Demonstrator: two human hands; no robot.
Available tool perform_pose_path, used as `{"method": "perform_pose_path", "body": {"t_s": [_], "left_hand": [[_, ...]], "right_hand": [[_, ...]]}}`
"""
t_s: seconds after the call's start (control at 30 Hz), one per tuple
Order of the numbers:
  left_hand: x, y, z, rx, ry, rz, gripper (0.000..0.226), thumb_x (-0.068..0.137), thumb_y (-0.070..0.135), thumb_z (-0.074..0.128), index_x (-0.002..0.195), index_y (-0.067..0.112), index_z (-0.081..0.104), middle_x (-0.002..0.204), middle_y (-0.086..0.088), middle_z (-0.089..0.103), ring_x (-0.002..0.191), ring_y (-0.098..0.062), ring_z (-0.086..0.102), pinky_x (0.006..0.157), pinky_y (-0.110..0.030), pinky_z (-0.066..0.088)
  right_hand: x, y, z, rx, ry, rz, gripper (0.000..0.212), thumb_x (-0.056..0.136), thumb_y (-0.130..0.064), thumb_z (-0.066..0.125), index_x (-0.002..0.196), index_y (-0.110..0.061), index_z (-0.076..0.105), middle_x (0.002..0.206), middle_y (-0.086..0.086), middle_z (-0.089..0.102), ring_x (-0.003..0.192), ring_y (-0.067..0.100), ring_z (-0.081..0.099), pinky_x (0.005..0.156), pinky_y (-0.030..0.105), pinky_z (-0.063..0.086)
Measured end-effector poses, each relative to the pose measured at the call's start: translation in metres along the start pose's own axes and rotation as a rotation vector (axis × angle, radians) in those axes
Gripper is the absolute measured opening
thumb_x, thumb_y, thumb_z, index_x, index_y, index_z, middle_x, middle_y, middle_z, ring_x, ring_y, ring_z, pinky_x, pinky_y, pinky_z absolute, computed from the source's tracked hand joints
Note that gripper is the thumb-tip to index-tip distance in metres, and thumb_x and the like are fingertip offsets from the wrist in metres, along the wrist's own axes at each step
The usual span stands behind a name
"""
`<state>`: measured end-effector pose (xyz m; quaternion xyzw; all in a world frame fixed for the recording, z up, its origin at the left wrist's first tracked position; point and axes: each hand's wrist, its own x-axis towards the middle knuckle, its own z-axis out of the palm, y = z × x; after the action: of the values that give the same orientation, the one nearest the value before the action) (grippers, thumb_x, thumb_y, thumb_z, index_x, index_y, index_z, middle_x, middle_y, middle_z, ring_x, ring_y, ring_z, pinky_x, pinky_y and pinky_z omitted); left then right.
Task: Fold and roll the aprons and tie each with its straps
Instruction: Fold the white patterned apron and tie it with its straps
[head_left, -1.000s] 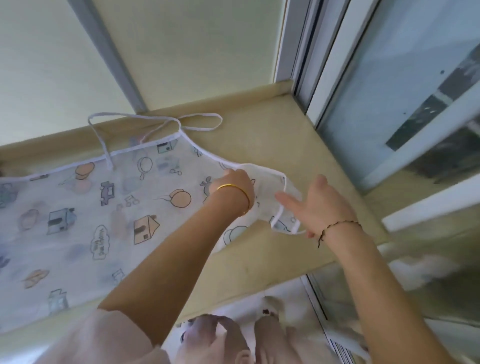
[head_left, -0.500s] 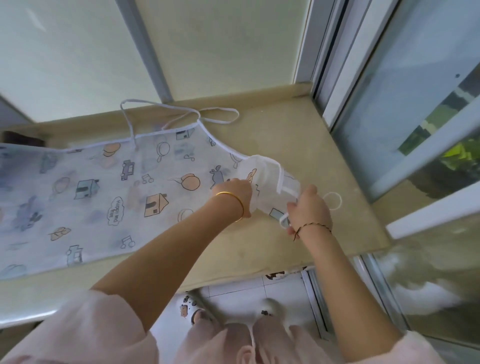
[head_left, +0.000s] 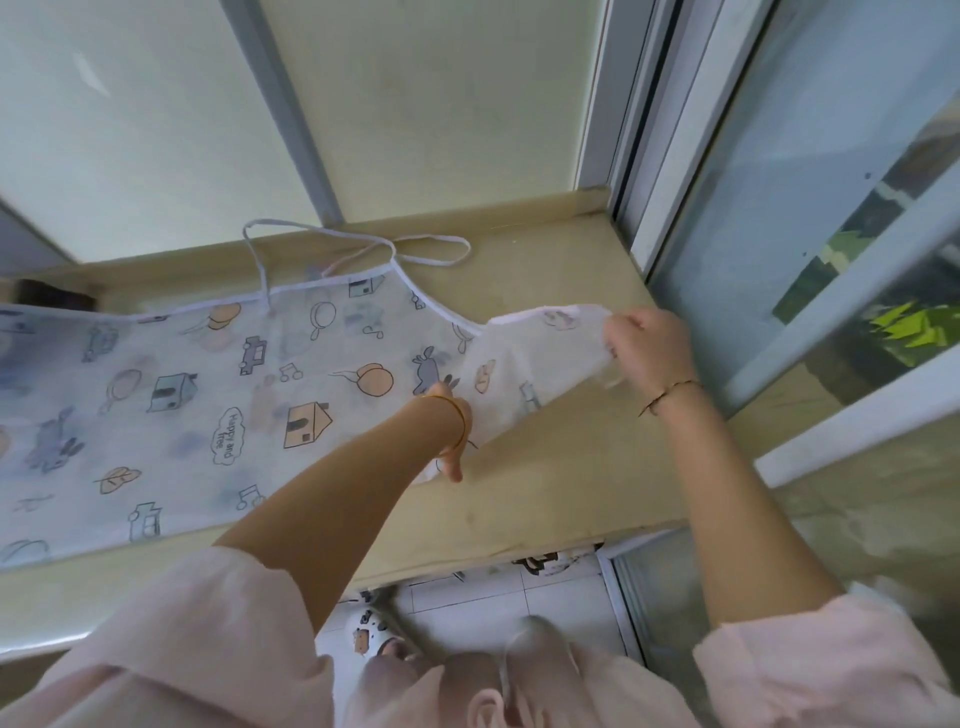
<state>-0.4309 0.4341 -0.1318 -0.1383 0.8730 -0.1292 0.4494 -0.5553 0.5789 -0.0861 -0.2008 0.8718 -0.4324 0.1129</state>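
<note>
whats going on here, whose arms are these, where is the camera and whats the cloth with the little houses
There is no machine here: these are a person's two bare arms, filmed by one wide-angle camera worn on their head, looking forward and down. On the beige ledge by a window lies a thin printed apron, spread flat, its white straps looped at the far edge. The right hand pinches the apron's narrow end and lifts it off the ledge. The left hand is at the fold; its fingers are mostly hidden, so its grip is unclear.
</note>
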Motion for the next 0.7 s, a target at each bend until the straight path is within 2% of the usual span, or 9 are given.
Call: {"method": "perform_pose_path", "body": {"t_s": [0.13,0.23,0.33,0.4,0.47,0.5,0.57,0.63,0.7], "left_hand": [[0.005,0.006,0.0,0.26,-0.016,0.023,0.074,0.088,0.068,0.038,0.128,0.006,0.051,0.123,-0.01,0.05,0.125,-0.031,0.045,0.107,-0.035,0.034],[0.006,0.011,0.002,0.259,-0.045,-0.019,0.084,0.081,0.07,0.048,0.135,0.006,0.041,0.14,-0.013,0.04,0.139,-0.033,0.023,0.105,-0.029,0.032],[0.011,0.01,-0.008,0.188,-0.161,-0.029,0.088,0.074,0.073,0.055,0.135,0.01,0.044,0.134,-0.008,0.05,0.131,-0.03,0.039,0.1,-0.032,0.037],[0.018,0.008,-0.022,0.006,-0.162,-0.033,0.072,0.08,0.065,0.058,0.125,0.009,0.052,0.128,-0.007,0.056,0.117,-0.029,0.054,0.095,-0.036,0.043],[0.022,0.009,-0.034,-0.199,0.079,-0.044,0.046,0.093,0.046,0.051,0.119,0.009,0.052,0.132,-0.01,0.05,0.111,-0.029,0.056,0.092,-0.037,0.046],[0.025,0.015,-0.039,-0.299,0.236,-0.056,0.044,0.096,0.039,0.049,0.126,0.007,0.047,0.139,-0.012,0.041,0.111,-0.03,0.055,0.089,-0.038,0.046],[0.029,0.029,-0.045,-0.458,0.418,-0.018,0.056,0.095,0.034,0.052,0.139,0.009,0.03,0.148,-0.016,0.021,0.111,-0.034,0.054,0.084,-0.04,0.046],[0.035,0.042,-0.046,-0.492,0.406,0.037,0.064,0.093,0.036,0.055,0.142,0.012,0.022,0.151,-0.017,0.009,0.11,-0.036,0.054,0.083,-0.041,0.047],[0.043,0.045,-0.044,-0.497,0.389,0.021,0.063,0.093,0.034,0.055,0.142,0.013,0.021,0.152,-0.017,0.006,0.111,-0.036,0.052,0.085,-0.042,0.047]], "right_hand": [[0.008,0.025,-0.015,-0.094,0.035,0.072,0.047,0.069,-0.029,0.036,0.076,0.012,0.059,0.076,0.029,0.056,0.068,0.021,0.043,0.057,0.03,0.027],[0.013,0.054,-0.017,-0.519,-0.3,0.28,0.022,0.089,-0.02,0.048,0.093,-0.001,0.058,0.083,0.012,0.053,0.079,0.026,0.048,0.066,0.029,0.035],[0.018,0.074,-0.022,-0.737,-0.43,0.407,0.006,0.088,-0.003,0.055,0.093,0.0,0.056,0.084,0.012,0.058,0.081,0.027,0.055,0.069,0.032,0.043],[0.023,0.077,-0.026,-0.783,-0.356,0.415,0.009,0.086,0.001,0.057,0.095,0.002,0.058,0.1,0.017,0.063,0.088,0.03,0.058,0.071,0.034,0.045],[0.028,0.072,-0.028,-0.761,-0.228,0.377,0.013,0.089,-0.002,0.056,0.101,0.0,0.06,0.099,0.015,0.061,0.084,0.029,0.054,0.069,0.033,0.042],[0.032,0.069,-0.031,-0.747,-0.149,0.335,0.012,0.091,-0.003,0.053,0.101,-0.002,0.059,0.099,0.014,0.06,0.08,0.027,0.049,0.068,0.032,0.04],[0.04,0.058,-0.032,-0.73,0.012,0.225,0.013,0.093,-0.004,0.047,0.102,-0.004,0.058,0.105,0.014,0.057,0.077,0.025,0.046,0.066,0.031,0.038],[0.049,0.045,-0.033,-0.631,0.106,0.102,0.023,0.094,-0.003,0.046,0.115,-0.006,0.054,0.12,0.016,0.05,0.08,0.028,0.05,0.067,0.033,0.041],[0.057,0.034,-0.034,-0.559,0.075,0.036,0.043,0.092,0.001,0.046,0.133,-0.011,0.04,0.142,0.017,0.031,0.087,0.029,0.051,0.074,0.038,0.045]]}}
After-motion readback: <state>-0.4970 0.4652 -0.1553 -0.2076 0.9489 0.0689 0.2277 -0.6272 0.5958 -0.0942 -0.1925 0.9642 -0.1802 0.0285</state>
